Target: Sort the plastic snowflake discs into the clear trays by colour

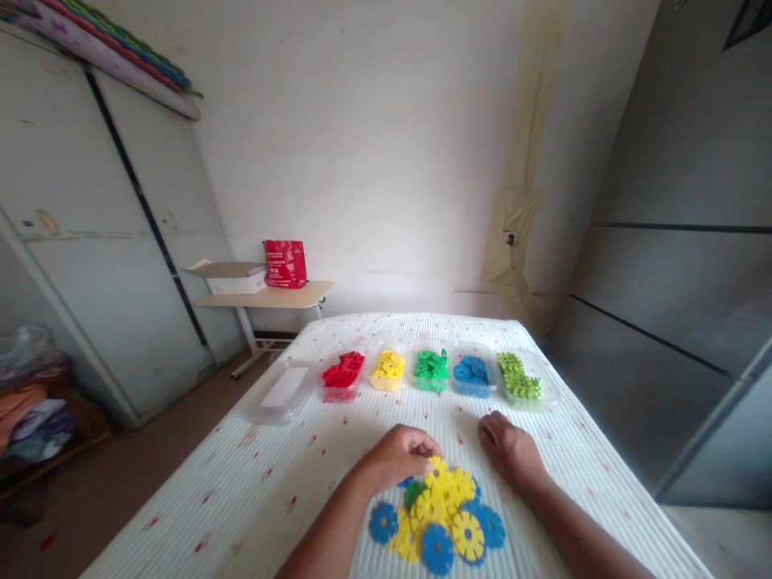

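Head view: your left hand [405, 452], half-curled, hold unclear, meets a yellow notched plastic disc [441, 470]; pinch its rim; right hand [511, 449] curls loosely, contents hidden.

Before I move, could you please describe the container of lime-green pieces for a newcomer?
On the white tablecloth, look beyond the right hand. The clear container is rightmost in the row; its lime-green pieces set it apart from the adjacent blue pieces.
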`<state>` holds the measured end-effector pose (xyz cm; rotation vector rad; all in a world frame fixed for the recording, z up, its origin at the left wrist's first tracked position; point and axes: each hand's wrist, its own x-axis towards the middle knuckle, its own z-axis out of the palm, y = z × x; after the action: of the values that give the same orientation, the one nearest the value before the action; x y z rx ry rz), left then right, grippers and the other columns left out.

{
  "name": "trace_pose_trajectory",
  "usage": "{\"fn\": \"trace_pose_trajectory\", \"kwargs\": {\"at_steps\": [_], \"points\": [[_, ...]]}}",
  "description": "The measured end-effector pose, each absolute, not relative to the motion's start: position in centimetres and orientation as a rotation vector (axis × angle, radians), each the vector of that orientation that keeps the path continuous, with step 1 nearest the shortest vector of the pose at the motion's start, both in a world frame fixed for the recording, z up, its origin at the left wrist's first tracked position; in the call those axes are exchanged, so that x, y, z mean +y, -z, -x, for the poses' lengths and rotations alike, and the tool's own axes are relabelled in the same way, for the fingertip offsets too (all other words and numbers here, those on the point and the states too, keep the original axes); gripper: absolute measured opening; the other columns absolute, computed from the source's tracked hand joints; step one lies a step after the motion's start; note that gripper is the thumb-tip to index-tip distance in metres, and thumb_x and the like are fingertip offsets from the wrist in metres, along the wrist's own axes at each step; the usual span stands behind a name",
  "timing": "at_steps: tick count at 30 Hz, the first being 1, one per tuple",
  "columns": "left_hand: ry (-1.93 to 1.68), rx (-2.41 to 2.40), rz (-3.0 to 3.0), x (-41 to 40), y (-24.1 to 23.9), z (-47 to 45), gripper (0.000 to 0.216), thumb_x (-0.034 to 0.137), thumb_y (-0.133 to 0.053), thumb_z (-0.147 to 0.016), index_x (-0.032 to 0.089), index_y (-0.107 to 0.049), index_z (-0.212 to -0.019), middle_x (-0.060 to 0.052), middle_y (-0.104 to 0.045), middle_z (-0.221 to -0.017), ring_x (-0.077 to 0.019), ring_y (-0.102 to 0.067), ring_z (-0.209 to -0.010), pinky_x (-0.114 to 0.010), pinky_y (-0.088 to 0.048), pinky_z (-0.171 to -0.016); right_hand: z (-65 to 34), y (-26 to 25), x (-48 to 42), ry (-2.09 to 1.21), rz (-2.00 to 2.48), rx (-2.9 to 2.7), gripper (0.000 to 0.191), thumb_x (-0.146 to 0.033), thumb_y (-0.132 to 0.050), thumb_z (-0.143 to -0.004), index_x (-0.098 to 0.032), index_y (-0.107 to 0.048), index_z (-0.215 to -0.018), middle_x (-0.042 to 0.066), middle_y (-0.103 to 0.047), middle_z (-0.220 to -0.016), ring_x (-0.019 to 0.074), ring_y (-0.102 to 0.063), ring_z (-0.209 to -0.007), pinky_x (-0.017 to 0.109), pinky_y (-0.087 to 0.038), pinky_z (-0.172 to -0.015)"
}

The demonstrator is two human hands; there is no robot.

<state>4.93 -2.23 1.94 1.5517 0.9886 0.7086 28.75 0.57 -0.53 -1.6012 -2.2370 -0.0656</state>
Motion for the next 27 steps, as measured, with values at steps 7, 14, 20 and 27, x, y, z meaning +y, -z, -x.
{"fn": "trace_pose_trajectory", "kwargs": {"at_steps": [7,14,20,27], "points": [[-0.620,1.101,-1.780,-3.4,-2.0,-6.0,0.032,0.016,-0.057,-0.059,0.017,-0.071,-0.088,0.001,-0.060,-0.069,-0.0097,-0.048,-0.060,-0.018,-0.035,-0.053,-28.6,0.4,0.5,0.077,1.610,-2.249,0.025,-0.020,-0.034,-0.086,-0.019,-0.056,-0.075,0.003,-0.059,-0.080,0.0128,-0.058,-0.070,0.021,-0.036,-0.060],[-0.580,1.236,-2.033,-4.1,-1.7,-6.5,0.033,0.016,-0.062,-0.055,0.022,-0.069,-0.087,0.001,-0.063,-0.077,-0.0125,-0.054,-0.067,-0.018,-0.039,-0.058,-28.7,0.5,0.6,0.084,1.604,-2.248,0.025,-0.020,-0.034,-0.087,-0.019,-0.056,-0.074,0.003,-0.058,-0.078,0.0130,-0.058,-0.069,0.021,-0.035,-0.059],[-0.521,1.279,-2.030,-4.3,-1.8,-6.6,0.031,0.016,-0.060,-0.056,0.023,-0.068,-0.086,0.003,-0.063,-0.072,-0.0117,-0.053,-0.063,-0.018,-0.036,-0.053,-28.7,0.6,0.6,0.051,1.590,-2.231,0.023,-0.019,-0.036,-0.085,-0.019,-0.056,-0.074,0.002,-0.057,-0.078,0.0120,-0.057,-0.069,0.021,-0.034,-0.059],[-0.509,1.193,-1.873,-4.0,-1.5,-6.8,0.034,0.013,-0.059,-0.053,0.019,-0.068,-0.086,0.003,-0.058,-0.069,-0.0097,-0.047,-0.061,-0.017,-0.034,-0.052,-28.8,0.7,0.7,0.031,1.601,-2.230,0.022,-0.019,-0.037,-0.085,-0.019,-0.056,-0.074,0.002,-0.057,-0.078,0.0114,-0.056,-0.068,0.021,-0.034,-0.059]]}}
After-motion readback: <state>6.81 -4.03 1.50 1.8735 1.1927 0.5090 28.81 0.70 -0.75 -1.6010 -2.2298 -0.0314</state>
